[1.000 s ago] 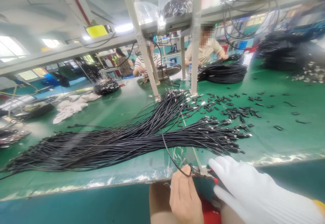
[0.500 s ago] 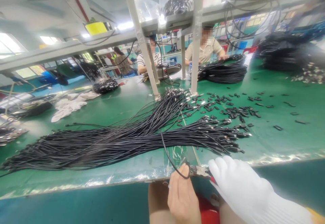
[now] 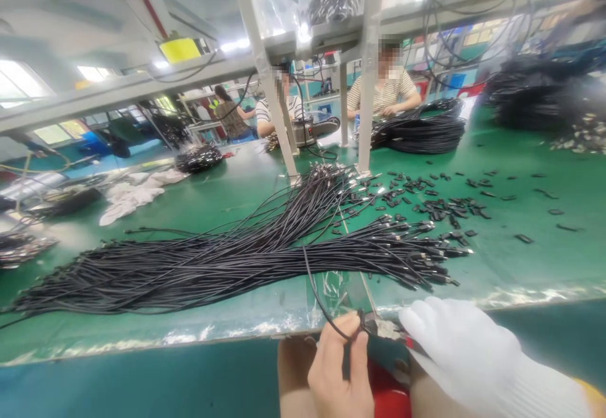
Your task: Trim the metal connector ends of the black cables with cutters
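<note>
My bare left hand [image 3: 337, 370] pinches a black cable [image 3: 316, 292] near its end, just in front of the table edge. The cable curves up from my fingers to a bundle of black cables [image 3: 189, 276] lying along the table. In a white glove, my right hand [image 3: 466, 345] is closed around pliers [image 3: 387, 328], whose red handle partly shows. The jaws of the pliers meet the cable end beside my left fingertips. Exactly what the jaws grip is too small to make out.
Several small black plastic pieces [image 3: 454, 208] lie scattered beyond the cable ends on the green table [image 3: 521, 273]. Metal posts [image 3: 369, 77] hold a shelf above. Coiled cables [image 3: 419, 132] lie farther back, where people sit working. A white cloth [image 3: 135, 197] lies at the left.
Both hands and the pliers have shifted slightly right and down. My left thumb and fingers now show spread around the cable. A person opposite has drawn a hand back from the coil.
</note>
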A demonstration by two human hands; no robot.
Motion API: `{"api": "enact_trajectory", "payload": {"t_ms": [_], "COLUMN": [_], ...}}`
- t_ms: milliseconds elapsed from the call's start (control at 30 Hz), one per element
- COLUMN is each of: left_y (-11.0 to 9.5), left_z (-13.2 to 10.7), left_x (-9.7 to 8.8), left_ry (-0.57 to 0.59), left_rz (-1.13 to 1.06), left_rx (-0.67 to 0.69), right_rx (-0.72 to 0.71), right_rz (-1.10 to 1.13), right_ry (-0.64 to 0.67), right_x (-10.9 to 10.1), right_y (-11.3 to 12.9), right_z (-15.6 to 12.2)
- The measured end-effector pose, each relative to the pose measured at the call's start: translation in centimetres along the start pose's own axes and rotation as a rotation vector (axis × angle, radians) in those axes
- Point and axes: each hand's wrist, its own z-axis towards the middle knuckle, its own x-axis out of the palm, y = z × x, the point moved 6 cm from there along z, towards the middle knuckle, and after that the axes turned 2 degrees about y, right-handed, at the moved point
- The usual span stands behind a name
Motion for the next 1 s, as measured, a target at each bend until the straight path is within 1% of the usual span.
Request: {"api": "enact_trajectory", "payload": {"t_ms": [100,167,233,300,367,400,467,500,600,733,833,1000], "left_y": [0.2,0.1,0.2,0.3,0.2,0.1,-0.1,-0.3,-0.6,-0.8,-0.5,0.2], "left_z": [0.0,0.3,0.7,0.9,0.9,0.9,0.7,0.6,0.3,0.3,0.3,-0.3], "left_x": [-0.4,-0.5,-0.2,0.4,1.0,1.2,1.4,1.5,1.7,1.8,1.8,2.1], "left_ry": [-0.004,-0.006,0.049,0.141,0.215,0.237,0.261,0.266,0.284,0.301,0.299,0.326], "left_rz": [-0.143,-0.223,-0.347,-0.489,-0.605,-0.645,-0.702,-0.722,-0.756,-0.734,-0.702,-0.641], "left_rx": [-0.257,-0.372,-0.473,-0.570,-0.650,-0.678,-0.725,-0.745,-0.792,-0.800,-0.801,-0.761], "right_rx": [-0.020,-0.001,0.033,0.080,0.058,0.012,-0.090,-0.114,-0.130,-0.129,-0.132,-0.175], "right_rz": [0.061,0.062,0.047,0.044,0.025,0.010,-0.013,-0.023,-0.023,-0.025,-0.032,-0.103], "right_ry": [-0.053,-0.092,-0.129,-0.152,-0.146,-0.132,-0.111,-0.096,-0.066,-0.082,-0.100,-0.108], "right_x": [-1.8,-3.2,-4.3,-4.6,-4.2,-3.9,-3.3,-3.0,-2.7,-3.3,-3.6,-3.3], "right_y": [0.3,0.5,0.3,-0.3,-0.8,-0.9,-0.9,-0.9,-0.8,-0.2,0.1,0.5], "right_z": [-0.8,-1.1,-0.9,-0.6,-0.4,-0.3,-0.4,-0.5,-0.5,0.0,0.2,0.0]}}
